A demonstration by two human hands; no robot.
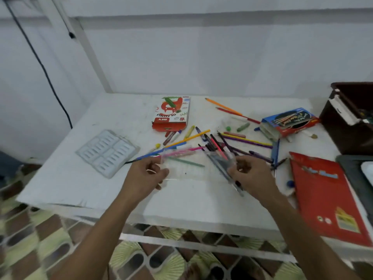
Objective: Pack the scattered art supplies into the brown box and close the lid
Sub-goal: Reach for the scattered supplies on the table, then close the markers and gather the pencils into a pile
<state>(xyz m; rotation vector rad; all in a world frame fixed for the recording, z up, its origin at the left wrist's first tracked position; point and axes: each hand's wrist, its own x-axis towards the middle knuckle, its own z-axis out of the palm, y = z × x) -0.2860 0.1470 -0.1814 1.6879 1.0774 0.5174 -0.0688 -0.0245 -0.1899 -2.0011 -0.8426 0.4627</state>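
Note:
My left hand pinches one end of a clear plastic pouch just above the white table. A bundle of dark pens is gripped in my right hand, with the tips at the pouch's right end. Several loose pencils and pens lie scattered behind my hands. The brown box stands open at the far right edge, with some items inside.
An oil pastels carton lies open at the back centre, a blue-red pencil box next to the brown box. A clear plastic tray sits on the left. A red booklet lies front right.

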